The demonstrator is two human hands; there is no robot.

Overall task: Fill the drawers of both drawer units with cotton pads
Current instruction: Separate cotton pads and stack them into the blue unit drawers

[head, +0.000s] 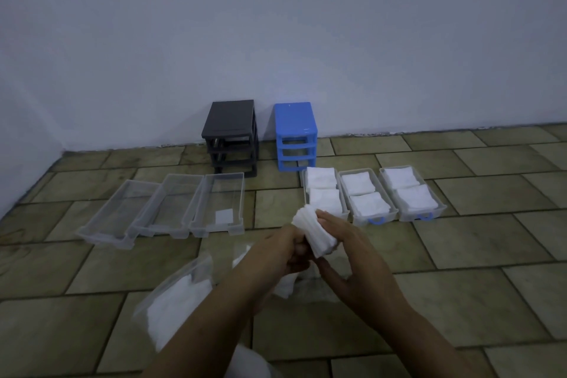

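Both hands meet on a soft white stack of cotton pads (316, 232), square-ish, layered edges showing: left hand (290, 250) curls round its near-left side, right hand (343, 250) clasps it from the right w/ thumb on top. Stack is held above the tiled floor (460, 301), just in front of the filled drawers. Under the left forearm lies a crinkly clear plastic bag (175, 301) w/ more white pads inside. To the right, three clear plastic drawers w/ blue handles (366, 198) sit side by side, each packed w/ two fluffy white piles. To the left, three clear empty drawers (167, 205), rectangular, touching each other. Further back vs. the pale wall: black drawer frame (231, 135) and blue drawer frame (294, 135), both w/ slots open.
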